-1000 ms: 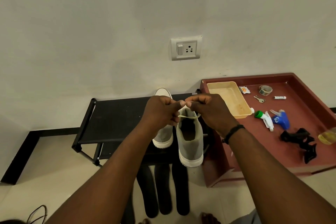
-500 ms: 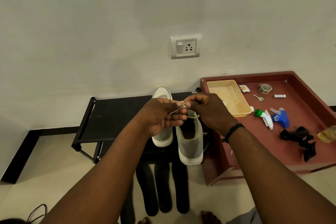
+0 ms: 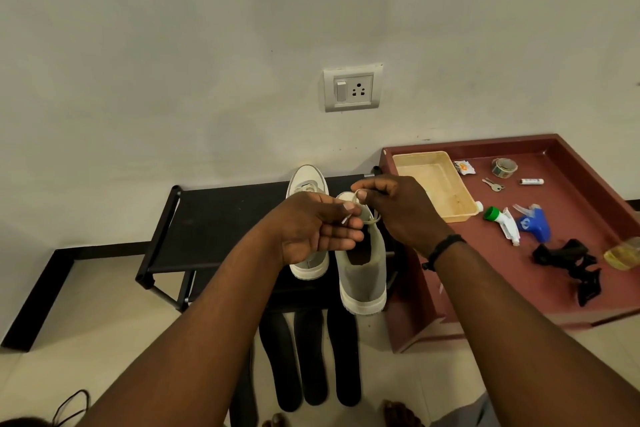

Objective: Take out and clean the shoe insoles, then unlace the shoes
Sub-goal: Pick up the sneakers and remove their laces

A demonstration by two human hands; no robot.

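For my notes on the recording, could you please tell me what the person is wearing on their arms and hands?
Both forearms are bare, with no sleeves or gloves in view. The right wrist carries a thin black bracelet. The left hand and right hand show no rings or watch that I can make out.

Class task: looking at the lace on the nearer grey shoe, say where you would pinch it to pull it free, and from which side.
Pinch the lace at its loose end beside the left hand, coming from above: that end stands clear of the grey shoe, while the right hand pinches the rest at the eyelets.
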